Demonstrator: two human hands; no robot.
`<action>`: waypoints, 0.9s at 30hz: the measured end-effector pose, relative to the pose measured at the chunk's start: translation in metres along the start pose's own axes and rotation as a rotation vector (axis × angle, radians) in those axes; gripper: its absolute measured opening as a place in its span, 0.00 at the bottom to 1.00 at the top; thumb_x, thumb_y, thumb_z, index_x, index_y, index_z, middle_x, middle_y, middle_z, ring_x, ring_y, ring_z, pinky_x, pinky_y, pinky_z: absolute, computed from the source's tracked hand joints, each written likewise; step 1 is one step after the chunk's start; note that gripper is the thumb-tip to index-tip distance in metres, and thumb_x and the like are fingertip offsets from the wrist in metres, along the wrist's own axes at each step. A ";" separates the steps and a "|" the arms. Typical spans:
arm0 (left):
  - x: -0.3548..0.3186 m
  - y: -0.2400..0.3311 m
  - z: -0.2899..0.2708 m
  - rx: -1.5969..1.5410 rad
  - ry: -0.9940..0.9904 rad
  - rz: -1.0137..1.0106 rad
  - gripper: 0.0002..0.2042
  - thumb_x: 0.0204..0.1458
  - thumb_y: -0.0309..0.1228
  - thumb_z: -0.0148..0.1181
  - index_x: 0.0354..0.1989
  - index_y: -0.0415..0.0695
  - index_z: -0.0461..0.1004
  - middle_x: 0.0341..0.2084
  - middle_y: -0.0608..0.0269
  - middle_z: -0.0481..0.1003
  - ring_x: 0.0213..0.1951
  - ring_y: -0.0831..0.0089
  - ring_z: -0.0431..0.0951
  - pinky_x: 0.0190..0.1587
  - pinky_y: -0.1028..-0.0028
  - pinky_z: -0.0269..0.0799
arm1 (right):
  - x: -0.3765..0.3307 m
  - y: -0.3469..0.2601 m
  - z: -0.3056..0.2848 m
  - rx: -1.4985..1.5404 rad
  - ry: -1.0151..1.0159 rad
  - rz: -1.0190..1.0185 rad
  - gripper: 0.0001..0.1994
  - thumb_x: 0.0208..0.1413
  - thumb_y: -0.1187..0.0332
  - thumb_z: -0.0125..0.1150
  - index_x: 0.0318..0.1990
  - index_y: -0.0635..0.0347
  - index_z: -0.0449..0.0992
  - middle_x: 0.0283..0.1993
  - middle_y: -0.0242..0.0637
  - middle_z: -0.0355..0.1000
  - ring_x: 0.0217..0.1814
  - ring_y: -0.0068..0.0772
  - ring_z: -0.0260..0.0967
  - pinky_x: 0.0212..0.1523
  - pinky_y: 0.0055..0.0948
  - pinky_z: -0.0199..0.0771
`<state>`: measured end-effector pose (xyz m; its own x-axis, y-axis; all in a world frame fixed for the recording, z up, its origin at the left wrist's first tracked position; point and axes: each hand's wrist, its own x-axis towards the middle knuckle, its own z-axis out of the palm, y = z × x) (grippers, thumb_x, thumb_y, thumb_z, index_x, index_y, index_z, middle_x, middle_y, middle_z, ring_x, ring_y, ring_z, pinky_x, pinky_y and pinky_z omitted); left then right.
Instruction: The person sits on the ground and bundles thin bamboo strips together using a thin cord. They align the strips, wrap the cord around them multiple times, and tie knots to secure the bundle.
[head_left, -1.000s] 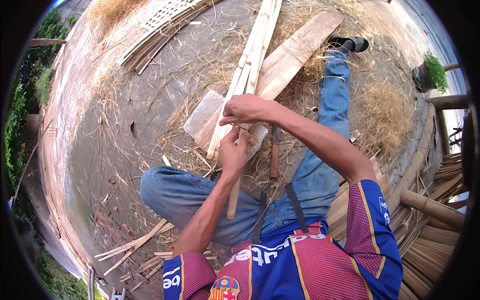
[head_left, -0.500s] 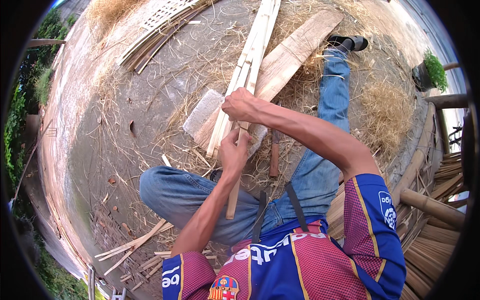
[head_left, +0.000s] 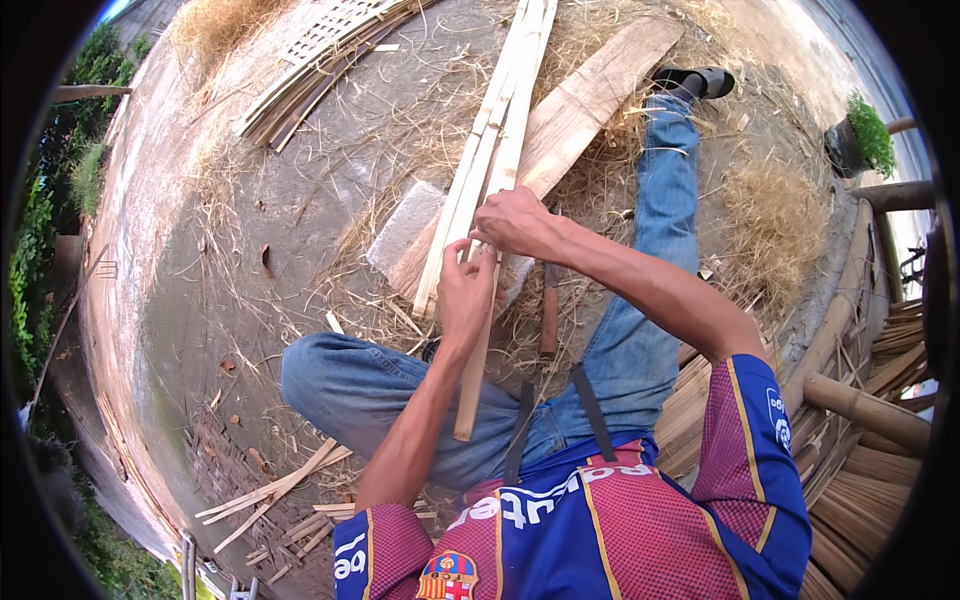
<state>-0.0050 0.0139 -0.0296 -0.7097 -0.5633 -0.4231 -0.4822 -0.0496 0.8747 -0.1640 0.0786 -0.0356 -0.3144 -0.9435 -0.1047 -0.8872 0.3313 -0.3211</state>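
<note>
"What are those pale lengths?"

"Bamboo strips [head_left: 476, 170] — long, flat, cream-coloured, nodes showing partway along."

"How do they lie?"

"Nearly side by side, some overlapping, far ends between 12 and 1 o'clock."

"All level at the bottom?"

"No — one longer strip [head_left: 476, 377], slightly tanner there, reaches past the rest, its blunt end between 6 and 7 o'clock."

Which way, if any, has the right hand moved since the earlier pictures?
Yes: the right hand has shifted to the person's right, farther from the pale block, which sits in the same place.
</note>
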 end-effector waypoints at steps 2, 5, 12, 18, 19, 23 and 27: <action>0.012 -0.011 0.003 -0.022 0.027 0.060 0.24 0.61 0.41 0.63 0.55 0.33 0.69 0.32 0.55 0.81 0.29 0.74 0.81 0.26 0.75 0.71 | -0.005 0.003 -0.004 0.082 -0.002 0.038 0.15 0.57 0.57 0.60 0.29 0.59 0.82 0.27 0.45 0.78 0.31 0.49 0.79 0.33 0.45 0.78; 0.023 -0.021 0.012 -0.079 0.021 0.082 0.19 0.60 0.38 0.63 0.51 0.34 0.74 0.36 0.50 0.83 0.36 0.71 0.82 0.35 0.69 0.76 | -0.011 0.017 -0.006 0.218 -0.092 0.149 0.20 0.59 0.52 0.59 0.29 0.62 0.82 0.25 0.47 0.77 0.30 0.50 0.77 0.33 0.45 0.76; 0.019 -0.023 0.022 0.036 0.082 0.207 0.13 0.59 0.34 0.62 0.42 0.33 0.82 0.34 0.52 0.84 0.33 0.71 0.81 0.38 0.69 0.75 | -0.029 0.026 -0.004 0.491 -0.276 0.306 0.29 0.64 0.45 0.52 0.31 0.65 0.84 0.23 0.47 0.76 0.28 0.41 0.77 0.32 0.42 0.75; 0.014 -0.020 0.024 0.145 0.118 0.302 0.13 0.61 0.34 0.59 0.42 0.36 0.82 0.29 0.55 0.83 0.27 0.73 0.79 0.33 0.68 0.73 | -0.039 0.057 -0.009 0.936 -0.147 0.593 0.35 0.68 0.39 0.44 0.31 0.64 0.83 0.24 0.39 0.78 0.28 0.36 0.78 0.34 0.37 0.78; 0.014 -0.020 0.026 0.147 0.135 0.335 0.13 0.61 0.34 0.59 0.42 0.36 0.82 0.29 0.55 0.83 0.27 0.74 0.78 0.32 0.69 0.72 | -0.040 0.065 -0.005 1.010 0.007 0.688 0.35 0.68 0.39 0.43 0.31 0.64 0.83 0.25 0.38 0.78 0.28 0.35 0.77 0.35 0.36 0.78; 0.008 -0.018 0.029 0.142 0.152 0.281 0.12 0.62 0.33 0.58 0.42 0.36 0.82 0.27 0.58 0.81 0.25 0.75 0.75 0.31 0.69 0.71 | -0.038 0.056 0.015 0.635 0.471 0.672 0.29 0.60 0.42 0.61 0.34 0.67 0.79 0.28 0.40 0.77 0.33 0.34 0.77 0.36 0.33 0.76; 0.003 -0.013 0.034 0.043 0.187 0.219 0.13 0.62 0.34 0.58 0.43 0.35 0.80 0.32 0.57 0.81 0.34 0.72 0.76 0.41 0.68 0.71 | -0.023 0.040 0.017 0.514 0.377 0.655 0.24 0.56 0.52 0.68 0.39 0.71 0.75 0.34 0.48 0.77 0.39 0.43 0.77 0.41 0.43 0.77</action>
<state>-0.0184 0.0411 -0.0505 -0.6941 -0.6993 -0.1711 -0.3526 0.1230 0.9277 -0.1867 0.1135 -0.0621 -0.8717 -0.4729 -0.1283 -0.2611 0.6699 -0.6950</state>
